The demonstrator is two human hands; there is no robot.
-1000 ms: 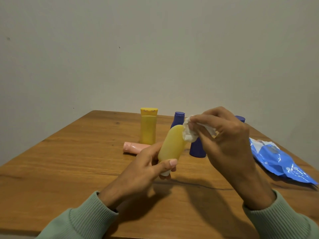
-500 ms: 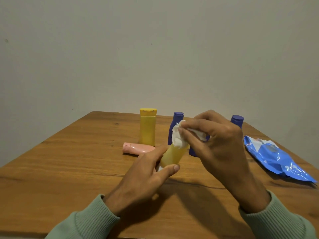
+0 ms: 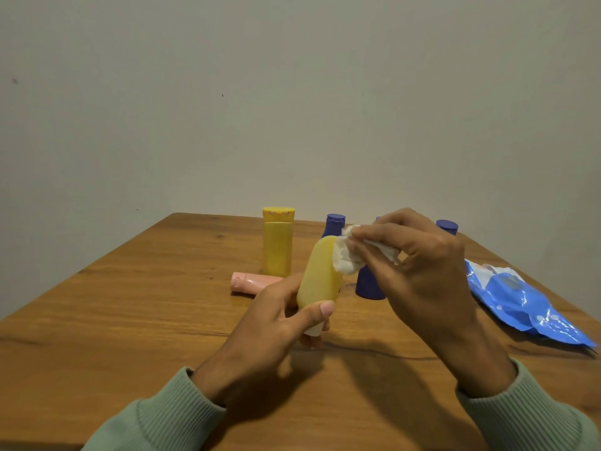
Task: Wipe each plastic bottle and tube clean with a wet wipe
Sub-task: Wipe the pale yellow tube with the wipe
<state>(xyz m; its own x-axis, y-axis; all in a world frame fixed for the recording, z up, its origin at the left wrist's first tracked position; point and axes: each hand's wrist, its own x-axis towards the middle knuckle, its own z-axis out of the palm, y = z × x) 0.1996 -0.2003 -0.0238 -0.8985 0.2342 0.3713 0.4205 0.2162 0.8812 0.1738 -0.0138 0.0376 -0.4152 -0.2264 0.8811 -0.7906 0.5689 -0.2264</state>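
Mid-wipe on the pale yellow bottle (image 3: 320, 275), held tilted above the surface (image 3: 130, 320), clasped at its lower end in the left grip (image 3: 276, 327) and pressed at its top by the crumpled wet wipe (image 3: 349, 257) pinched in the right grip (image 3: 422, 271); next, probably calls for turning it to reach the other sides.

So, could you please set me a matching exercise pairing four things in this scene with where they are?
1 pink tube
2 wipe
3 blue pack
4 pale yellow bottle

A pinched in the right hand
B gripped in the left hand
C lying on its side, mid-table
D by the table's right edge

Pairs: 1-C, 2-A, 3-D, 4-B.
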